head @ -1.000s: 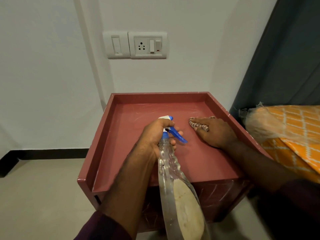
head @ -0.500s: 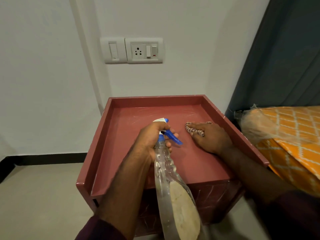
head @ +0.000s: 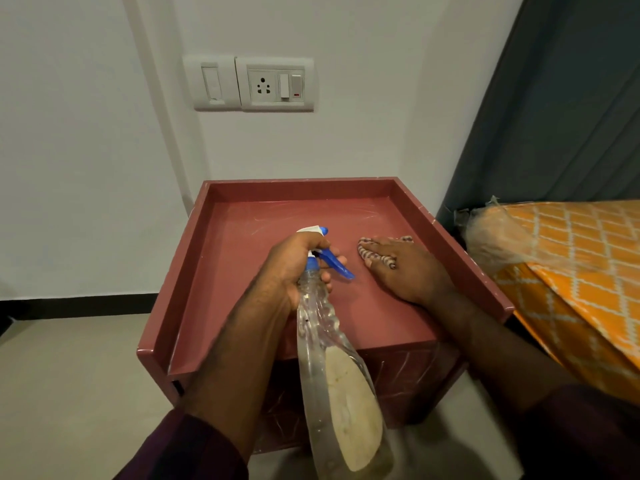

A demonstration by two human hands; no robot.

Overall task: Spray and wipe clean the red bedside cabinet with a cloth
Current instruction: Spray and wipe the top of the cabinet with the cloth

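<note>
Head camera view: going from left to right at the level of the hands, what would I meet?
From the left: white wall → red cabinet, its left rim → left hand gripping the spray bottle → right hand pressing the striped cloth → the cabinet's right rim → orange patterned bedding.

I saw the red bedside cabinet (head: 235,271) standing on the pale floor (head: 69,393), a raised rim round three sides of its streaked top. A striped cloth (head: 372,255) lay on that top, right of its middle.
</note>
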